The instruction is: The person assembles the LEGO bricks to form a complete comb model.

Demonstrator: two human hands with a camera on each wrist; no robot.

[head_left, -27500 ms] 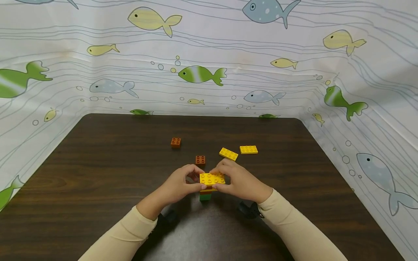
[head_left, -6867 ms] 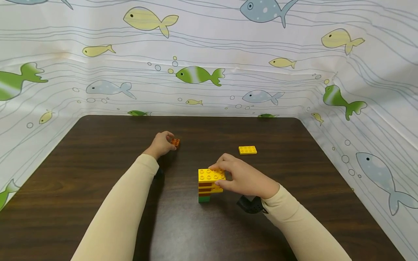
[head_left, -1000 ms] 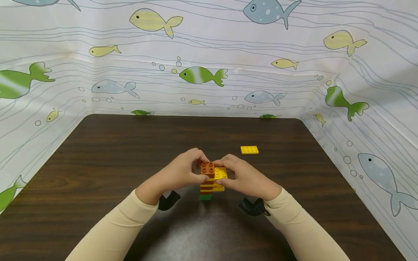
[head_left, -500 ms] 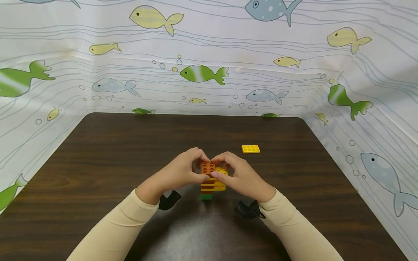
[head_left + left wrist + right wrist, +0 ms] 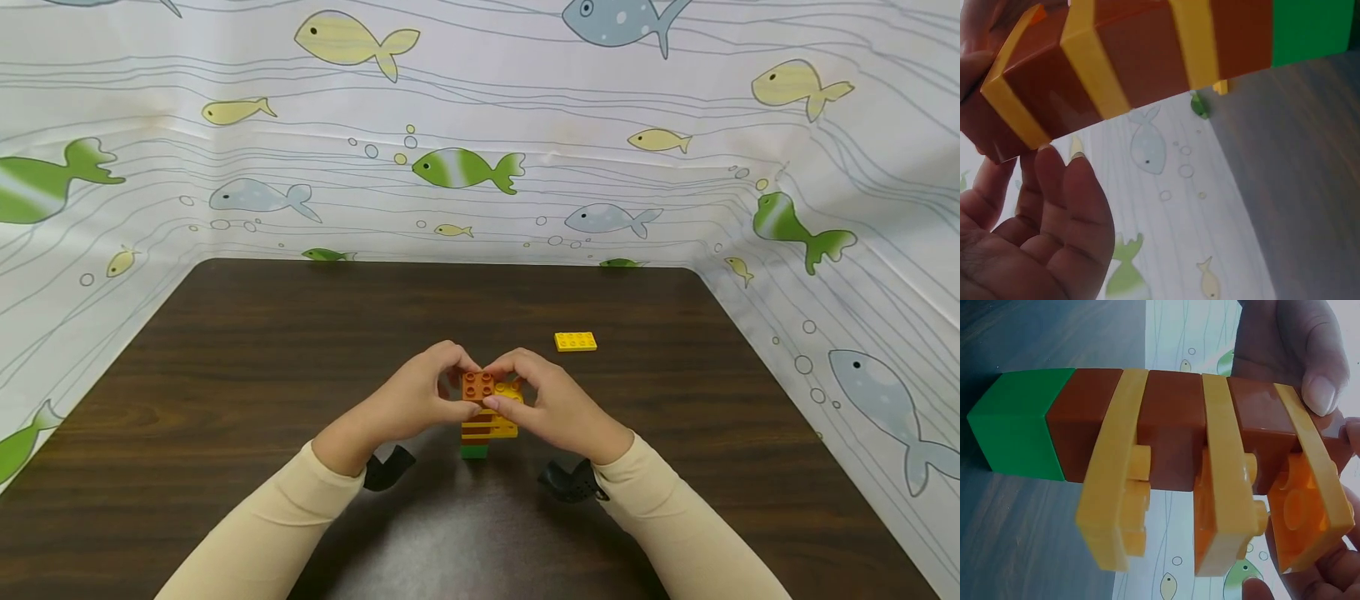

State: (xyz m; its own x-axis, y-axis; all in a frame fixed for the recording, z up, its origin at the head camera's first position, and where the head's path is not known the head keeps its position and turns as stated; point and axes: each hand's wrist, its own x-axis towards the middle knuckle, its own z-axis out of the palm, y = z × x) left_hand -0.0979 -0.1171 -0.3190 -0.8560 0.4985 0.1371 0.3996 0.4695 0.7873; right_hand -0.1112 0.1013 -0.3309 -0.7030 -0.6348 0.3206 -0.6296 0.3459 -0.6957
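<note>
A toy brick tower stands upright at mid-table: a green brick [image 5: 474,452] at its base, then brown bricks alternating with 3 yellow plates. In the right wrist view the plates, such as the middle yellow plate [image 5: 1229,481], jut out to one side. A brown 2x2 brick [image 5: 477,387] caps the stack. My left hand [image 5: 408,396] pinches that top brick from the left, thumb in front. From the right, my right hand [image 5: 551,408] pinches it too, thumb on its front edge. The left wrist view shows the tower's flush side, with a brown brick [image 5: 1141,56] between yellow layers.
One loose yellow plate [image 5: 575,342] lies farther back on the dark wooden table [image 5: 262,350], right of the tower. A fish-print cloth [image 5: 480,108] rises behind the table and along both sides.
Since the oldest frame, two brown bricks and one yellow plate have left the table and the tower has grown. Within the last second, my right thumb moved from the yellow plate to the top brown brick.
</note>
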